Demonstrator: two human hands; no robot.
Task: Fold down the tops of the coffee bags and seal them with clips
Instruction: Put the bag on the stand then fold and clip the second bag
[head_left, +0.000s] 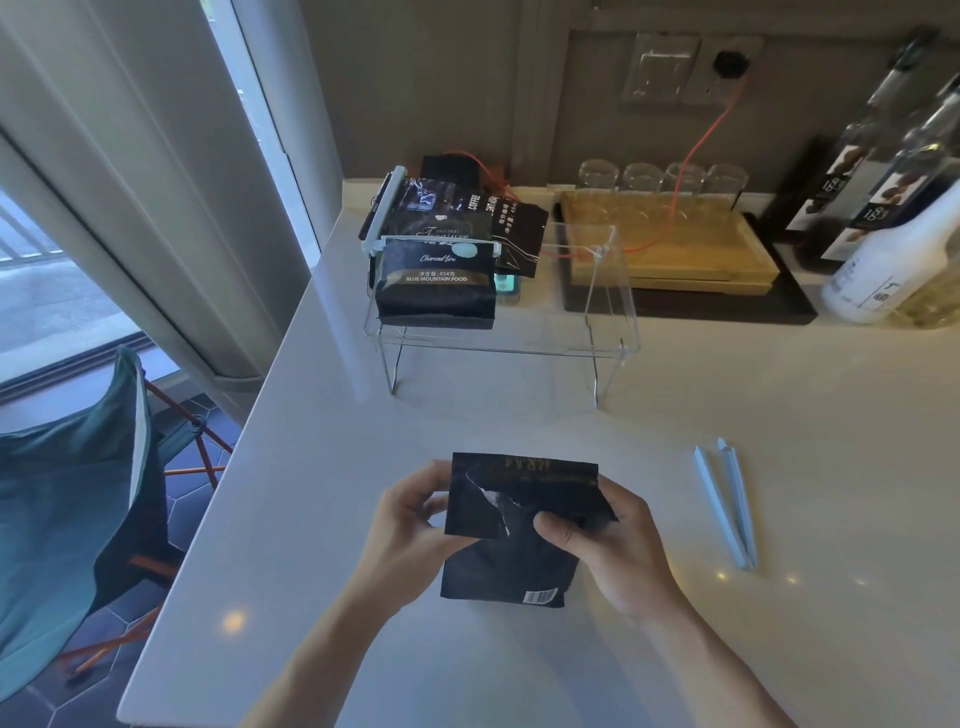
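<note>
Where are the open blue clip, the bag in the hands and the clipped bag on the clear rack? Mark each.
blue clip (727, 506): head view, between its two arms, near the middle of their length.
bag in the hands (506, 571): head view, lower body above the barcode.
clipped bag (435, 291): head view, front panel below the white lettering.

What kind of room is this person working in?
Probably a home or hotel coffee corner by a window. A pale counter holds sealed coffee bags on a clear rack, upturned glasses behind a wooden tray, and syrup bottles against the wall.
</note>
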